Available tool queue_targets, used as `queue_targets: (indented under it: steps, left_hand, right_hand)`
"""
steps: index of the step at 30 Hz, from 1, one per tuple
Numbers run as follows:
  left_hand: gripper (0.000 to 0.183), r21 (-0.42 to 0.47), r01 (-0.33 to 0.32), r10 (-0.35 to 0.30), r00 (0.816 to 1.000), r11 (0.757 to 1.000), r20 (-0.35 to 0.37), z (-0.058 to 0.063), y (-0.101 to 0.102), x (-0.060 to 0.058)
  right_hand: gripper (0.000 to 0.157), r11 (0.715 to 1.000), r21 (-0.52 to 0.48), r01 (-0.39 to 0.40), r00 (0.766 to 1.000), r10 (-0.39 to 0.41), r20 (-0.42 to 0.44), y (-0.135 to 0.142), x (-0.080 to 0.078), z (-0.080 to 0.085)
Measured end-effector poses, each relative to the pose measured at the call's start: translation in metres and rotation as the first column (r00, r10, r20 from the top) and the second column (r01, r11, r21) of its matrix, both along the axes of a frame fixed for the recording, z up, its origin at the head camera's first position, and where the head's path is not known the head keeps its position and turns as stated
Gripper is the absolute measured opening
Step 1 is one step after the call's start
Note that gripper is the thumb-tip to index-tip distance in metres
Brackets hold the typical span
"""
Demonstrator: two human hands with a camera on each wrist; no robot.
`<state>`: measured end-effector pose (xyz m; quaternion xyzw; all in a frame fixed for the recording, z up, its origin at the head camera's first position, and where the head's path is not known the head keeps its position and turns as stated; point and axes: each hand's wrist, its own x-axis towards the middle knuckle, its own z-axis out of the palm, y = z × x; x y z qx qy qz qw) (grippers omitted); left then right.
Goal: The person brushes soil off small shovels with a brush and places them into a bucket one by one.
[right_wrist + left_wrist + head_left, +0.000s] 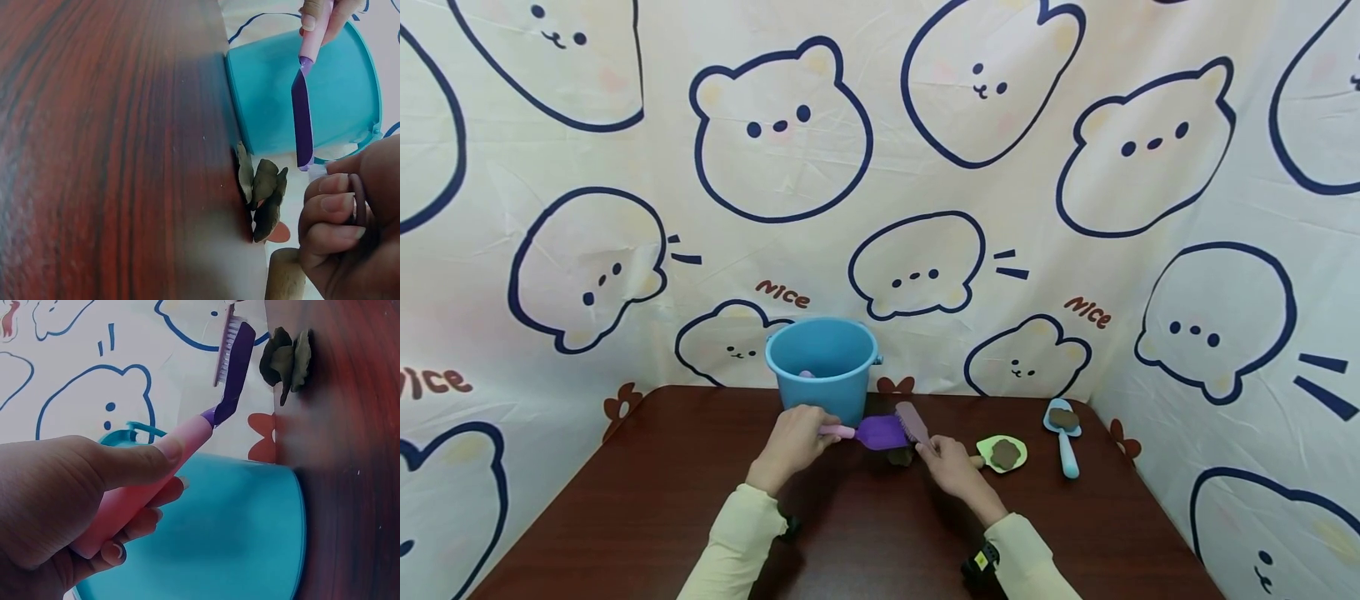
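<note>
My left hand (793, 446) grips the pink handle of a small purple shovel (882, 432), its thumb along the handle in the left wrist view. In my right hand (955, 468) is a mauve brush (913, 422) with pale bristles. Those bristles face the shovel blade and overlap it in the left wrist view. Below both tools, several dark grey-green, leaf-like pieces (284, 362) sit on the table close to the bucket. A blue bucket (820, 387) stands upright behind the left hand, with a small pinkish thing (806, 374) showing inside.
Right of the right hand lies a green scoop (1016, 444) bearing a brown-grey lump (1004, 454). Farther right, a light blue scoop (1069, 458) holds another lump (1063, 418). A cloth (917, 192) printed with bears hangs behind the dark wooden table (647, 500).
</note>
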<state>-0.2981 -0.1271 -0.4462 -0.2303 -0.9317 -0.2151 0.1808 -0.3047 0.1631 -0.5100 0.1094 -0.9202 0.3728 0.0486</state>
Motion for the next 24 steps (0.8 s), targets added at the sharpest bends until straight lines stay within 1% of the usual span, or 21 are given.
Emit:
queue_targets:
  steps: [3, 5, 12, 15, 18, 24]
  left_hand:
    - [0.017, 0.018, -0.013, 0.013, 1.000, 1.000, 0.025, 0.000, -0.002, 0.000]
    - [0.017, 0.026, -0.012, 0.011, 1.000, 1.000, 0.022, -0.001, -0.003, -0.001]
    - [0.011, 0.025, 0.003, -0.003, 1.000, 1.000, -0.004, -0.002, -0.002, -0.003]
    - [0.008, 0.013, 0.010, -0.010, 1.000, 1.000, -0.021, -0.003, 0.000, -0.004]
    - [0.009, 0.004, 0.014, -0.014, 0.999, 1.000, -0.042, -0.004, 0.001, -0.004]
    - [0.006, -0.019, 0.026, -0.028, 0.996, 0.999, -0.086, -0.007, 0.005, -0.003]
  right_hand:
    - [0.034, 1.000, -0.011, 0.024, 1.000, -0.024, -0.007, -0.002, 0.001, 0.003]
    - [0.034, 0.999, -0.034, 0.014, 1.000, -0.014, -0.011, -0.002, 0.002, 0.005]
    - [0.032, 0.986, -0.135, -0.096, 0.995, 0.097, -0.002, -0.008, 0.004, 0.007]
    - [0.036, 0.976, -0.154, -0.153, 0.988, 0.153, -0.008, -0.012, 0.007, 0.008]
    - [0.040, 0.966, -0.167, -0.199, 0.980, 0.201, -0.002, -0.017, 0.010, 0.008]
    - [0.045, 0.946, -0.177, -0.270, 0.961, 0.276, 0.012, -0.027, 0.015, 0.005]
